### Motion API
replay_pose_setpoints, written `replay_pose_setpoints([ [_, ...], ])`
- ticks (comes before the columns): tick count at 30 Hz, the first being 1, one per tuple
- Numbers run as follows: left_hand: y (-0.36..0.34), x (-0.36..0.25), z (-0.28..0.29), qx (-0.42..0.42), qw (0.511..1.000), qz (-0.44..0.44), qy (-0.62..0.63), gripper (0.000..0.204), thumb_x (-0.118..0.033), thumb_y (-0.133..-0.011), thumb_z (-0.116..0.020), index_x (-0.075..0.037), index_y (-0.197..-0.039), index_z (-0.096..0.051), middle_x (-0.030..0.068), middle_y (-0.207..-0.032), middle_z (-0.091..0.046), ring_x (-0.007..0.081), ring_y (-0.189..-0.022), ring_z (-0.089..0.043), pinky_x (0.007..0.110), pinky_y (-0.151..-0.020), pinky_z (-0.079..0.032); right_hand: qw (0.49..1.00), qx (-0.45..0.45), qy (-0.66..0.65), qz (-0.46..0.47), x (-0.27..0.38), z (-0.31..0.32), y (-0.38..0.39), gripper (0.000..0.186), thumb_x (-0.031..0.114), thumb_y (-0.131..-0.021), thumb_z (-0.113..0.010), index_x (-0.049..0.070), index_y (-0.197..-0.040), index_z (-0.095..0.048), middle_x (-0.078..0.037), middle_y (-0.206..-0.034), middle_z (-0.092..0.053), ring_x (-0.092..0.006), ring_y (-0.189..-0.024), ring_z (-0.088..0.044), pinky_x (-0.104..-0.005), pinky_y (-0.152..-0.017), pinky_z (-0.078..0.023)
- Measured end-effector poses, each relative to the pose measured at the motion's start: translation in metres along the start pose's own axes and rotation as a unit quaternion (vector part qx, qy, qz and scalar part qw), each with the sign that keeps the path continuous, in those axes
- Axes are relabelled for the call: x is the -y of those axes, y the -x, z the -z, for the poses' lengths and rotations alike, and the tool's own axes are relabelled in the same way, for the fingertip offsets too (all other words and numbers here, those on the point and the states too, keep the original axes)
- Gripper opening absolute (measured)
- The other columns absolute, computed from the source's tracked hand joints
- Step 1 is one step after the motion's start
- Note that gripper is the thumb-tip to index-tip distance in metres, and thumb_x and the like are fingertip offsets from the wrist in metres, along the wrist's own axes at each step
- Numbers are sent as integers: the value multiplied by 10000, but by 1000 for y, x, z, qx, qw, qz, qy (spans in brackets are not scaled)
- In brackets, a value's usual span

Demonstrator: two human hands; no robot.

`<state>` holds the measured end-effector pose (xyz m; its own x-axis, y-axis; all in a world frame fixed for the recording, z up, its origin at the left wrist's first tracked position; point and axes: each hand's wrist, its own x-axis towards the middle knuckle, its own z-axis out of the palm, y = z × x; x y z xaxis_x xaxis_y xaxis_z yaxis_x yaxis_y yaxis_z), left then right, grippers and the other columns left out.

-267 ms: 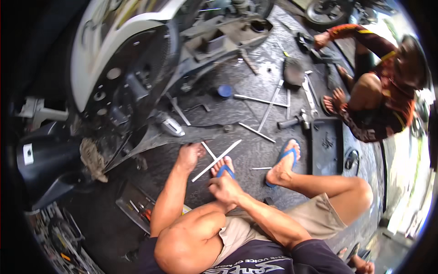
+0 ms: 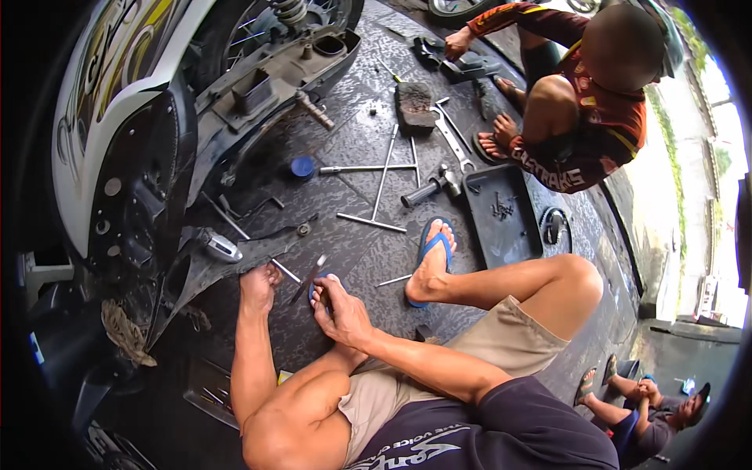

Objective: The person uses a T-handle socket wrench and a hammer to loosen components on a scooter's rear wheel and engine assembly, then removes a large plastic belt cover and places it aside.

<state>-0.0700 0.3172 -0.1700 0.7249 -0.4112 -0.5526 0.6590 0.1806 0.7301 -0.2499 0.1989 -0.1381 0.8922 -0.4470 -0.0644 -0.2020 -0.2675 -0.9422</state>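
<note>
My left hand [image 2: 260, 288] is closed around the shaft of a T-handle wrench [image 2: 286, 271], at the lower edge of a dark plastic scooter panel [image 2: 205, 276]. The shaft's working end is hidden behind the fingers. The wrench's crossbar, smeared by motion, stands steeply above my foot. Just to its right is my right hand [image 2: 341, 312], fingers loosely bent and thumb apart, with nothing visible in it. Beside the panel lies a silver-grey oval part [image 2: 222, 246].
Two more T-handle wrenches [image 2: 379, 176], a hammer [image 2: 432, 188], a spanner [image 2: 453, 141] and a blue round lid [image 2: 302, 167] lie on the floor. A black tray [image 2: 498, 235] holds small bolts. Another person [image 2: 576, 102] squats at the right; a second [image 2: 650, 415] sits lower right.
The wrench's crossbar has turned from a long slant to a steeper, blurred position. My right hand has come closer to it. The whole view has swung, so the scene sits further left.
</note>
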Motion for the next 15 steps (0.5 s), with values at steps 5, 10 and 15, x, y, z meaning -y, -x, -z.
replay_pose_setpoints([
  [5,-2,0,-4,21,998,-52,7,110,-95,-989,-504,-115,-890,-548,-42,-659,-400,83,-544,-390,258,-514,-358,991,5,109,75,21,-8,-14,256,115,-894,-674,12,-1123,-620,-121,-775,-590,-298,-755,-628,-385,-841,-459],
  [10,1,0,-11,22,998,-33,50,134,-53,-974,-477,-99,-886,-567,-36,-670,-420,84,-567,-399,261,-551,-364,999,-9,-40,7,19,-8,-26,279,114,-950,-598,65,-1221,-645,-145,-674,-626,-299,-703,-614,-377,-867,-462],
  [15,2,-1,-20,36,994,-53,87,54,-144,-971,-608,-126,-927,-581,-56,-660,-432,65,-553,-407,255,-532,-370,994,-91,52,24,5,-14,-31,309,146,-954,-571,54,-1246,-611,-203,-706,-607,-380,-774,-631,-435,-731,-497],
])
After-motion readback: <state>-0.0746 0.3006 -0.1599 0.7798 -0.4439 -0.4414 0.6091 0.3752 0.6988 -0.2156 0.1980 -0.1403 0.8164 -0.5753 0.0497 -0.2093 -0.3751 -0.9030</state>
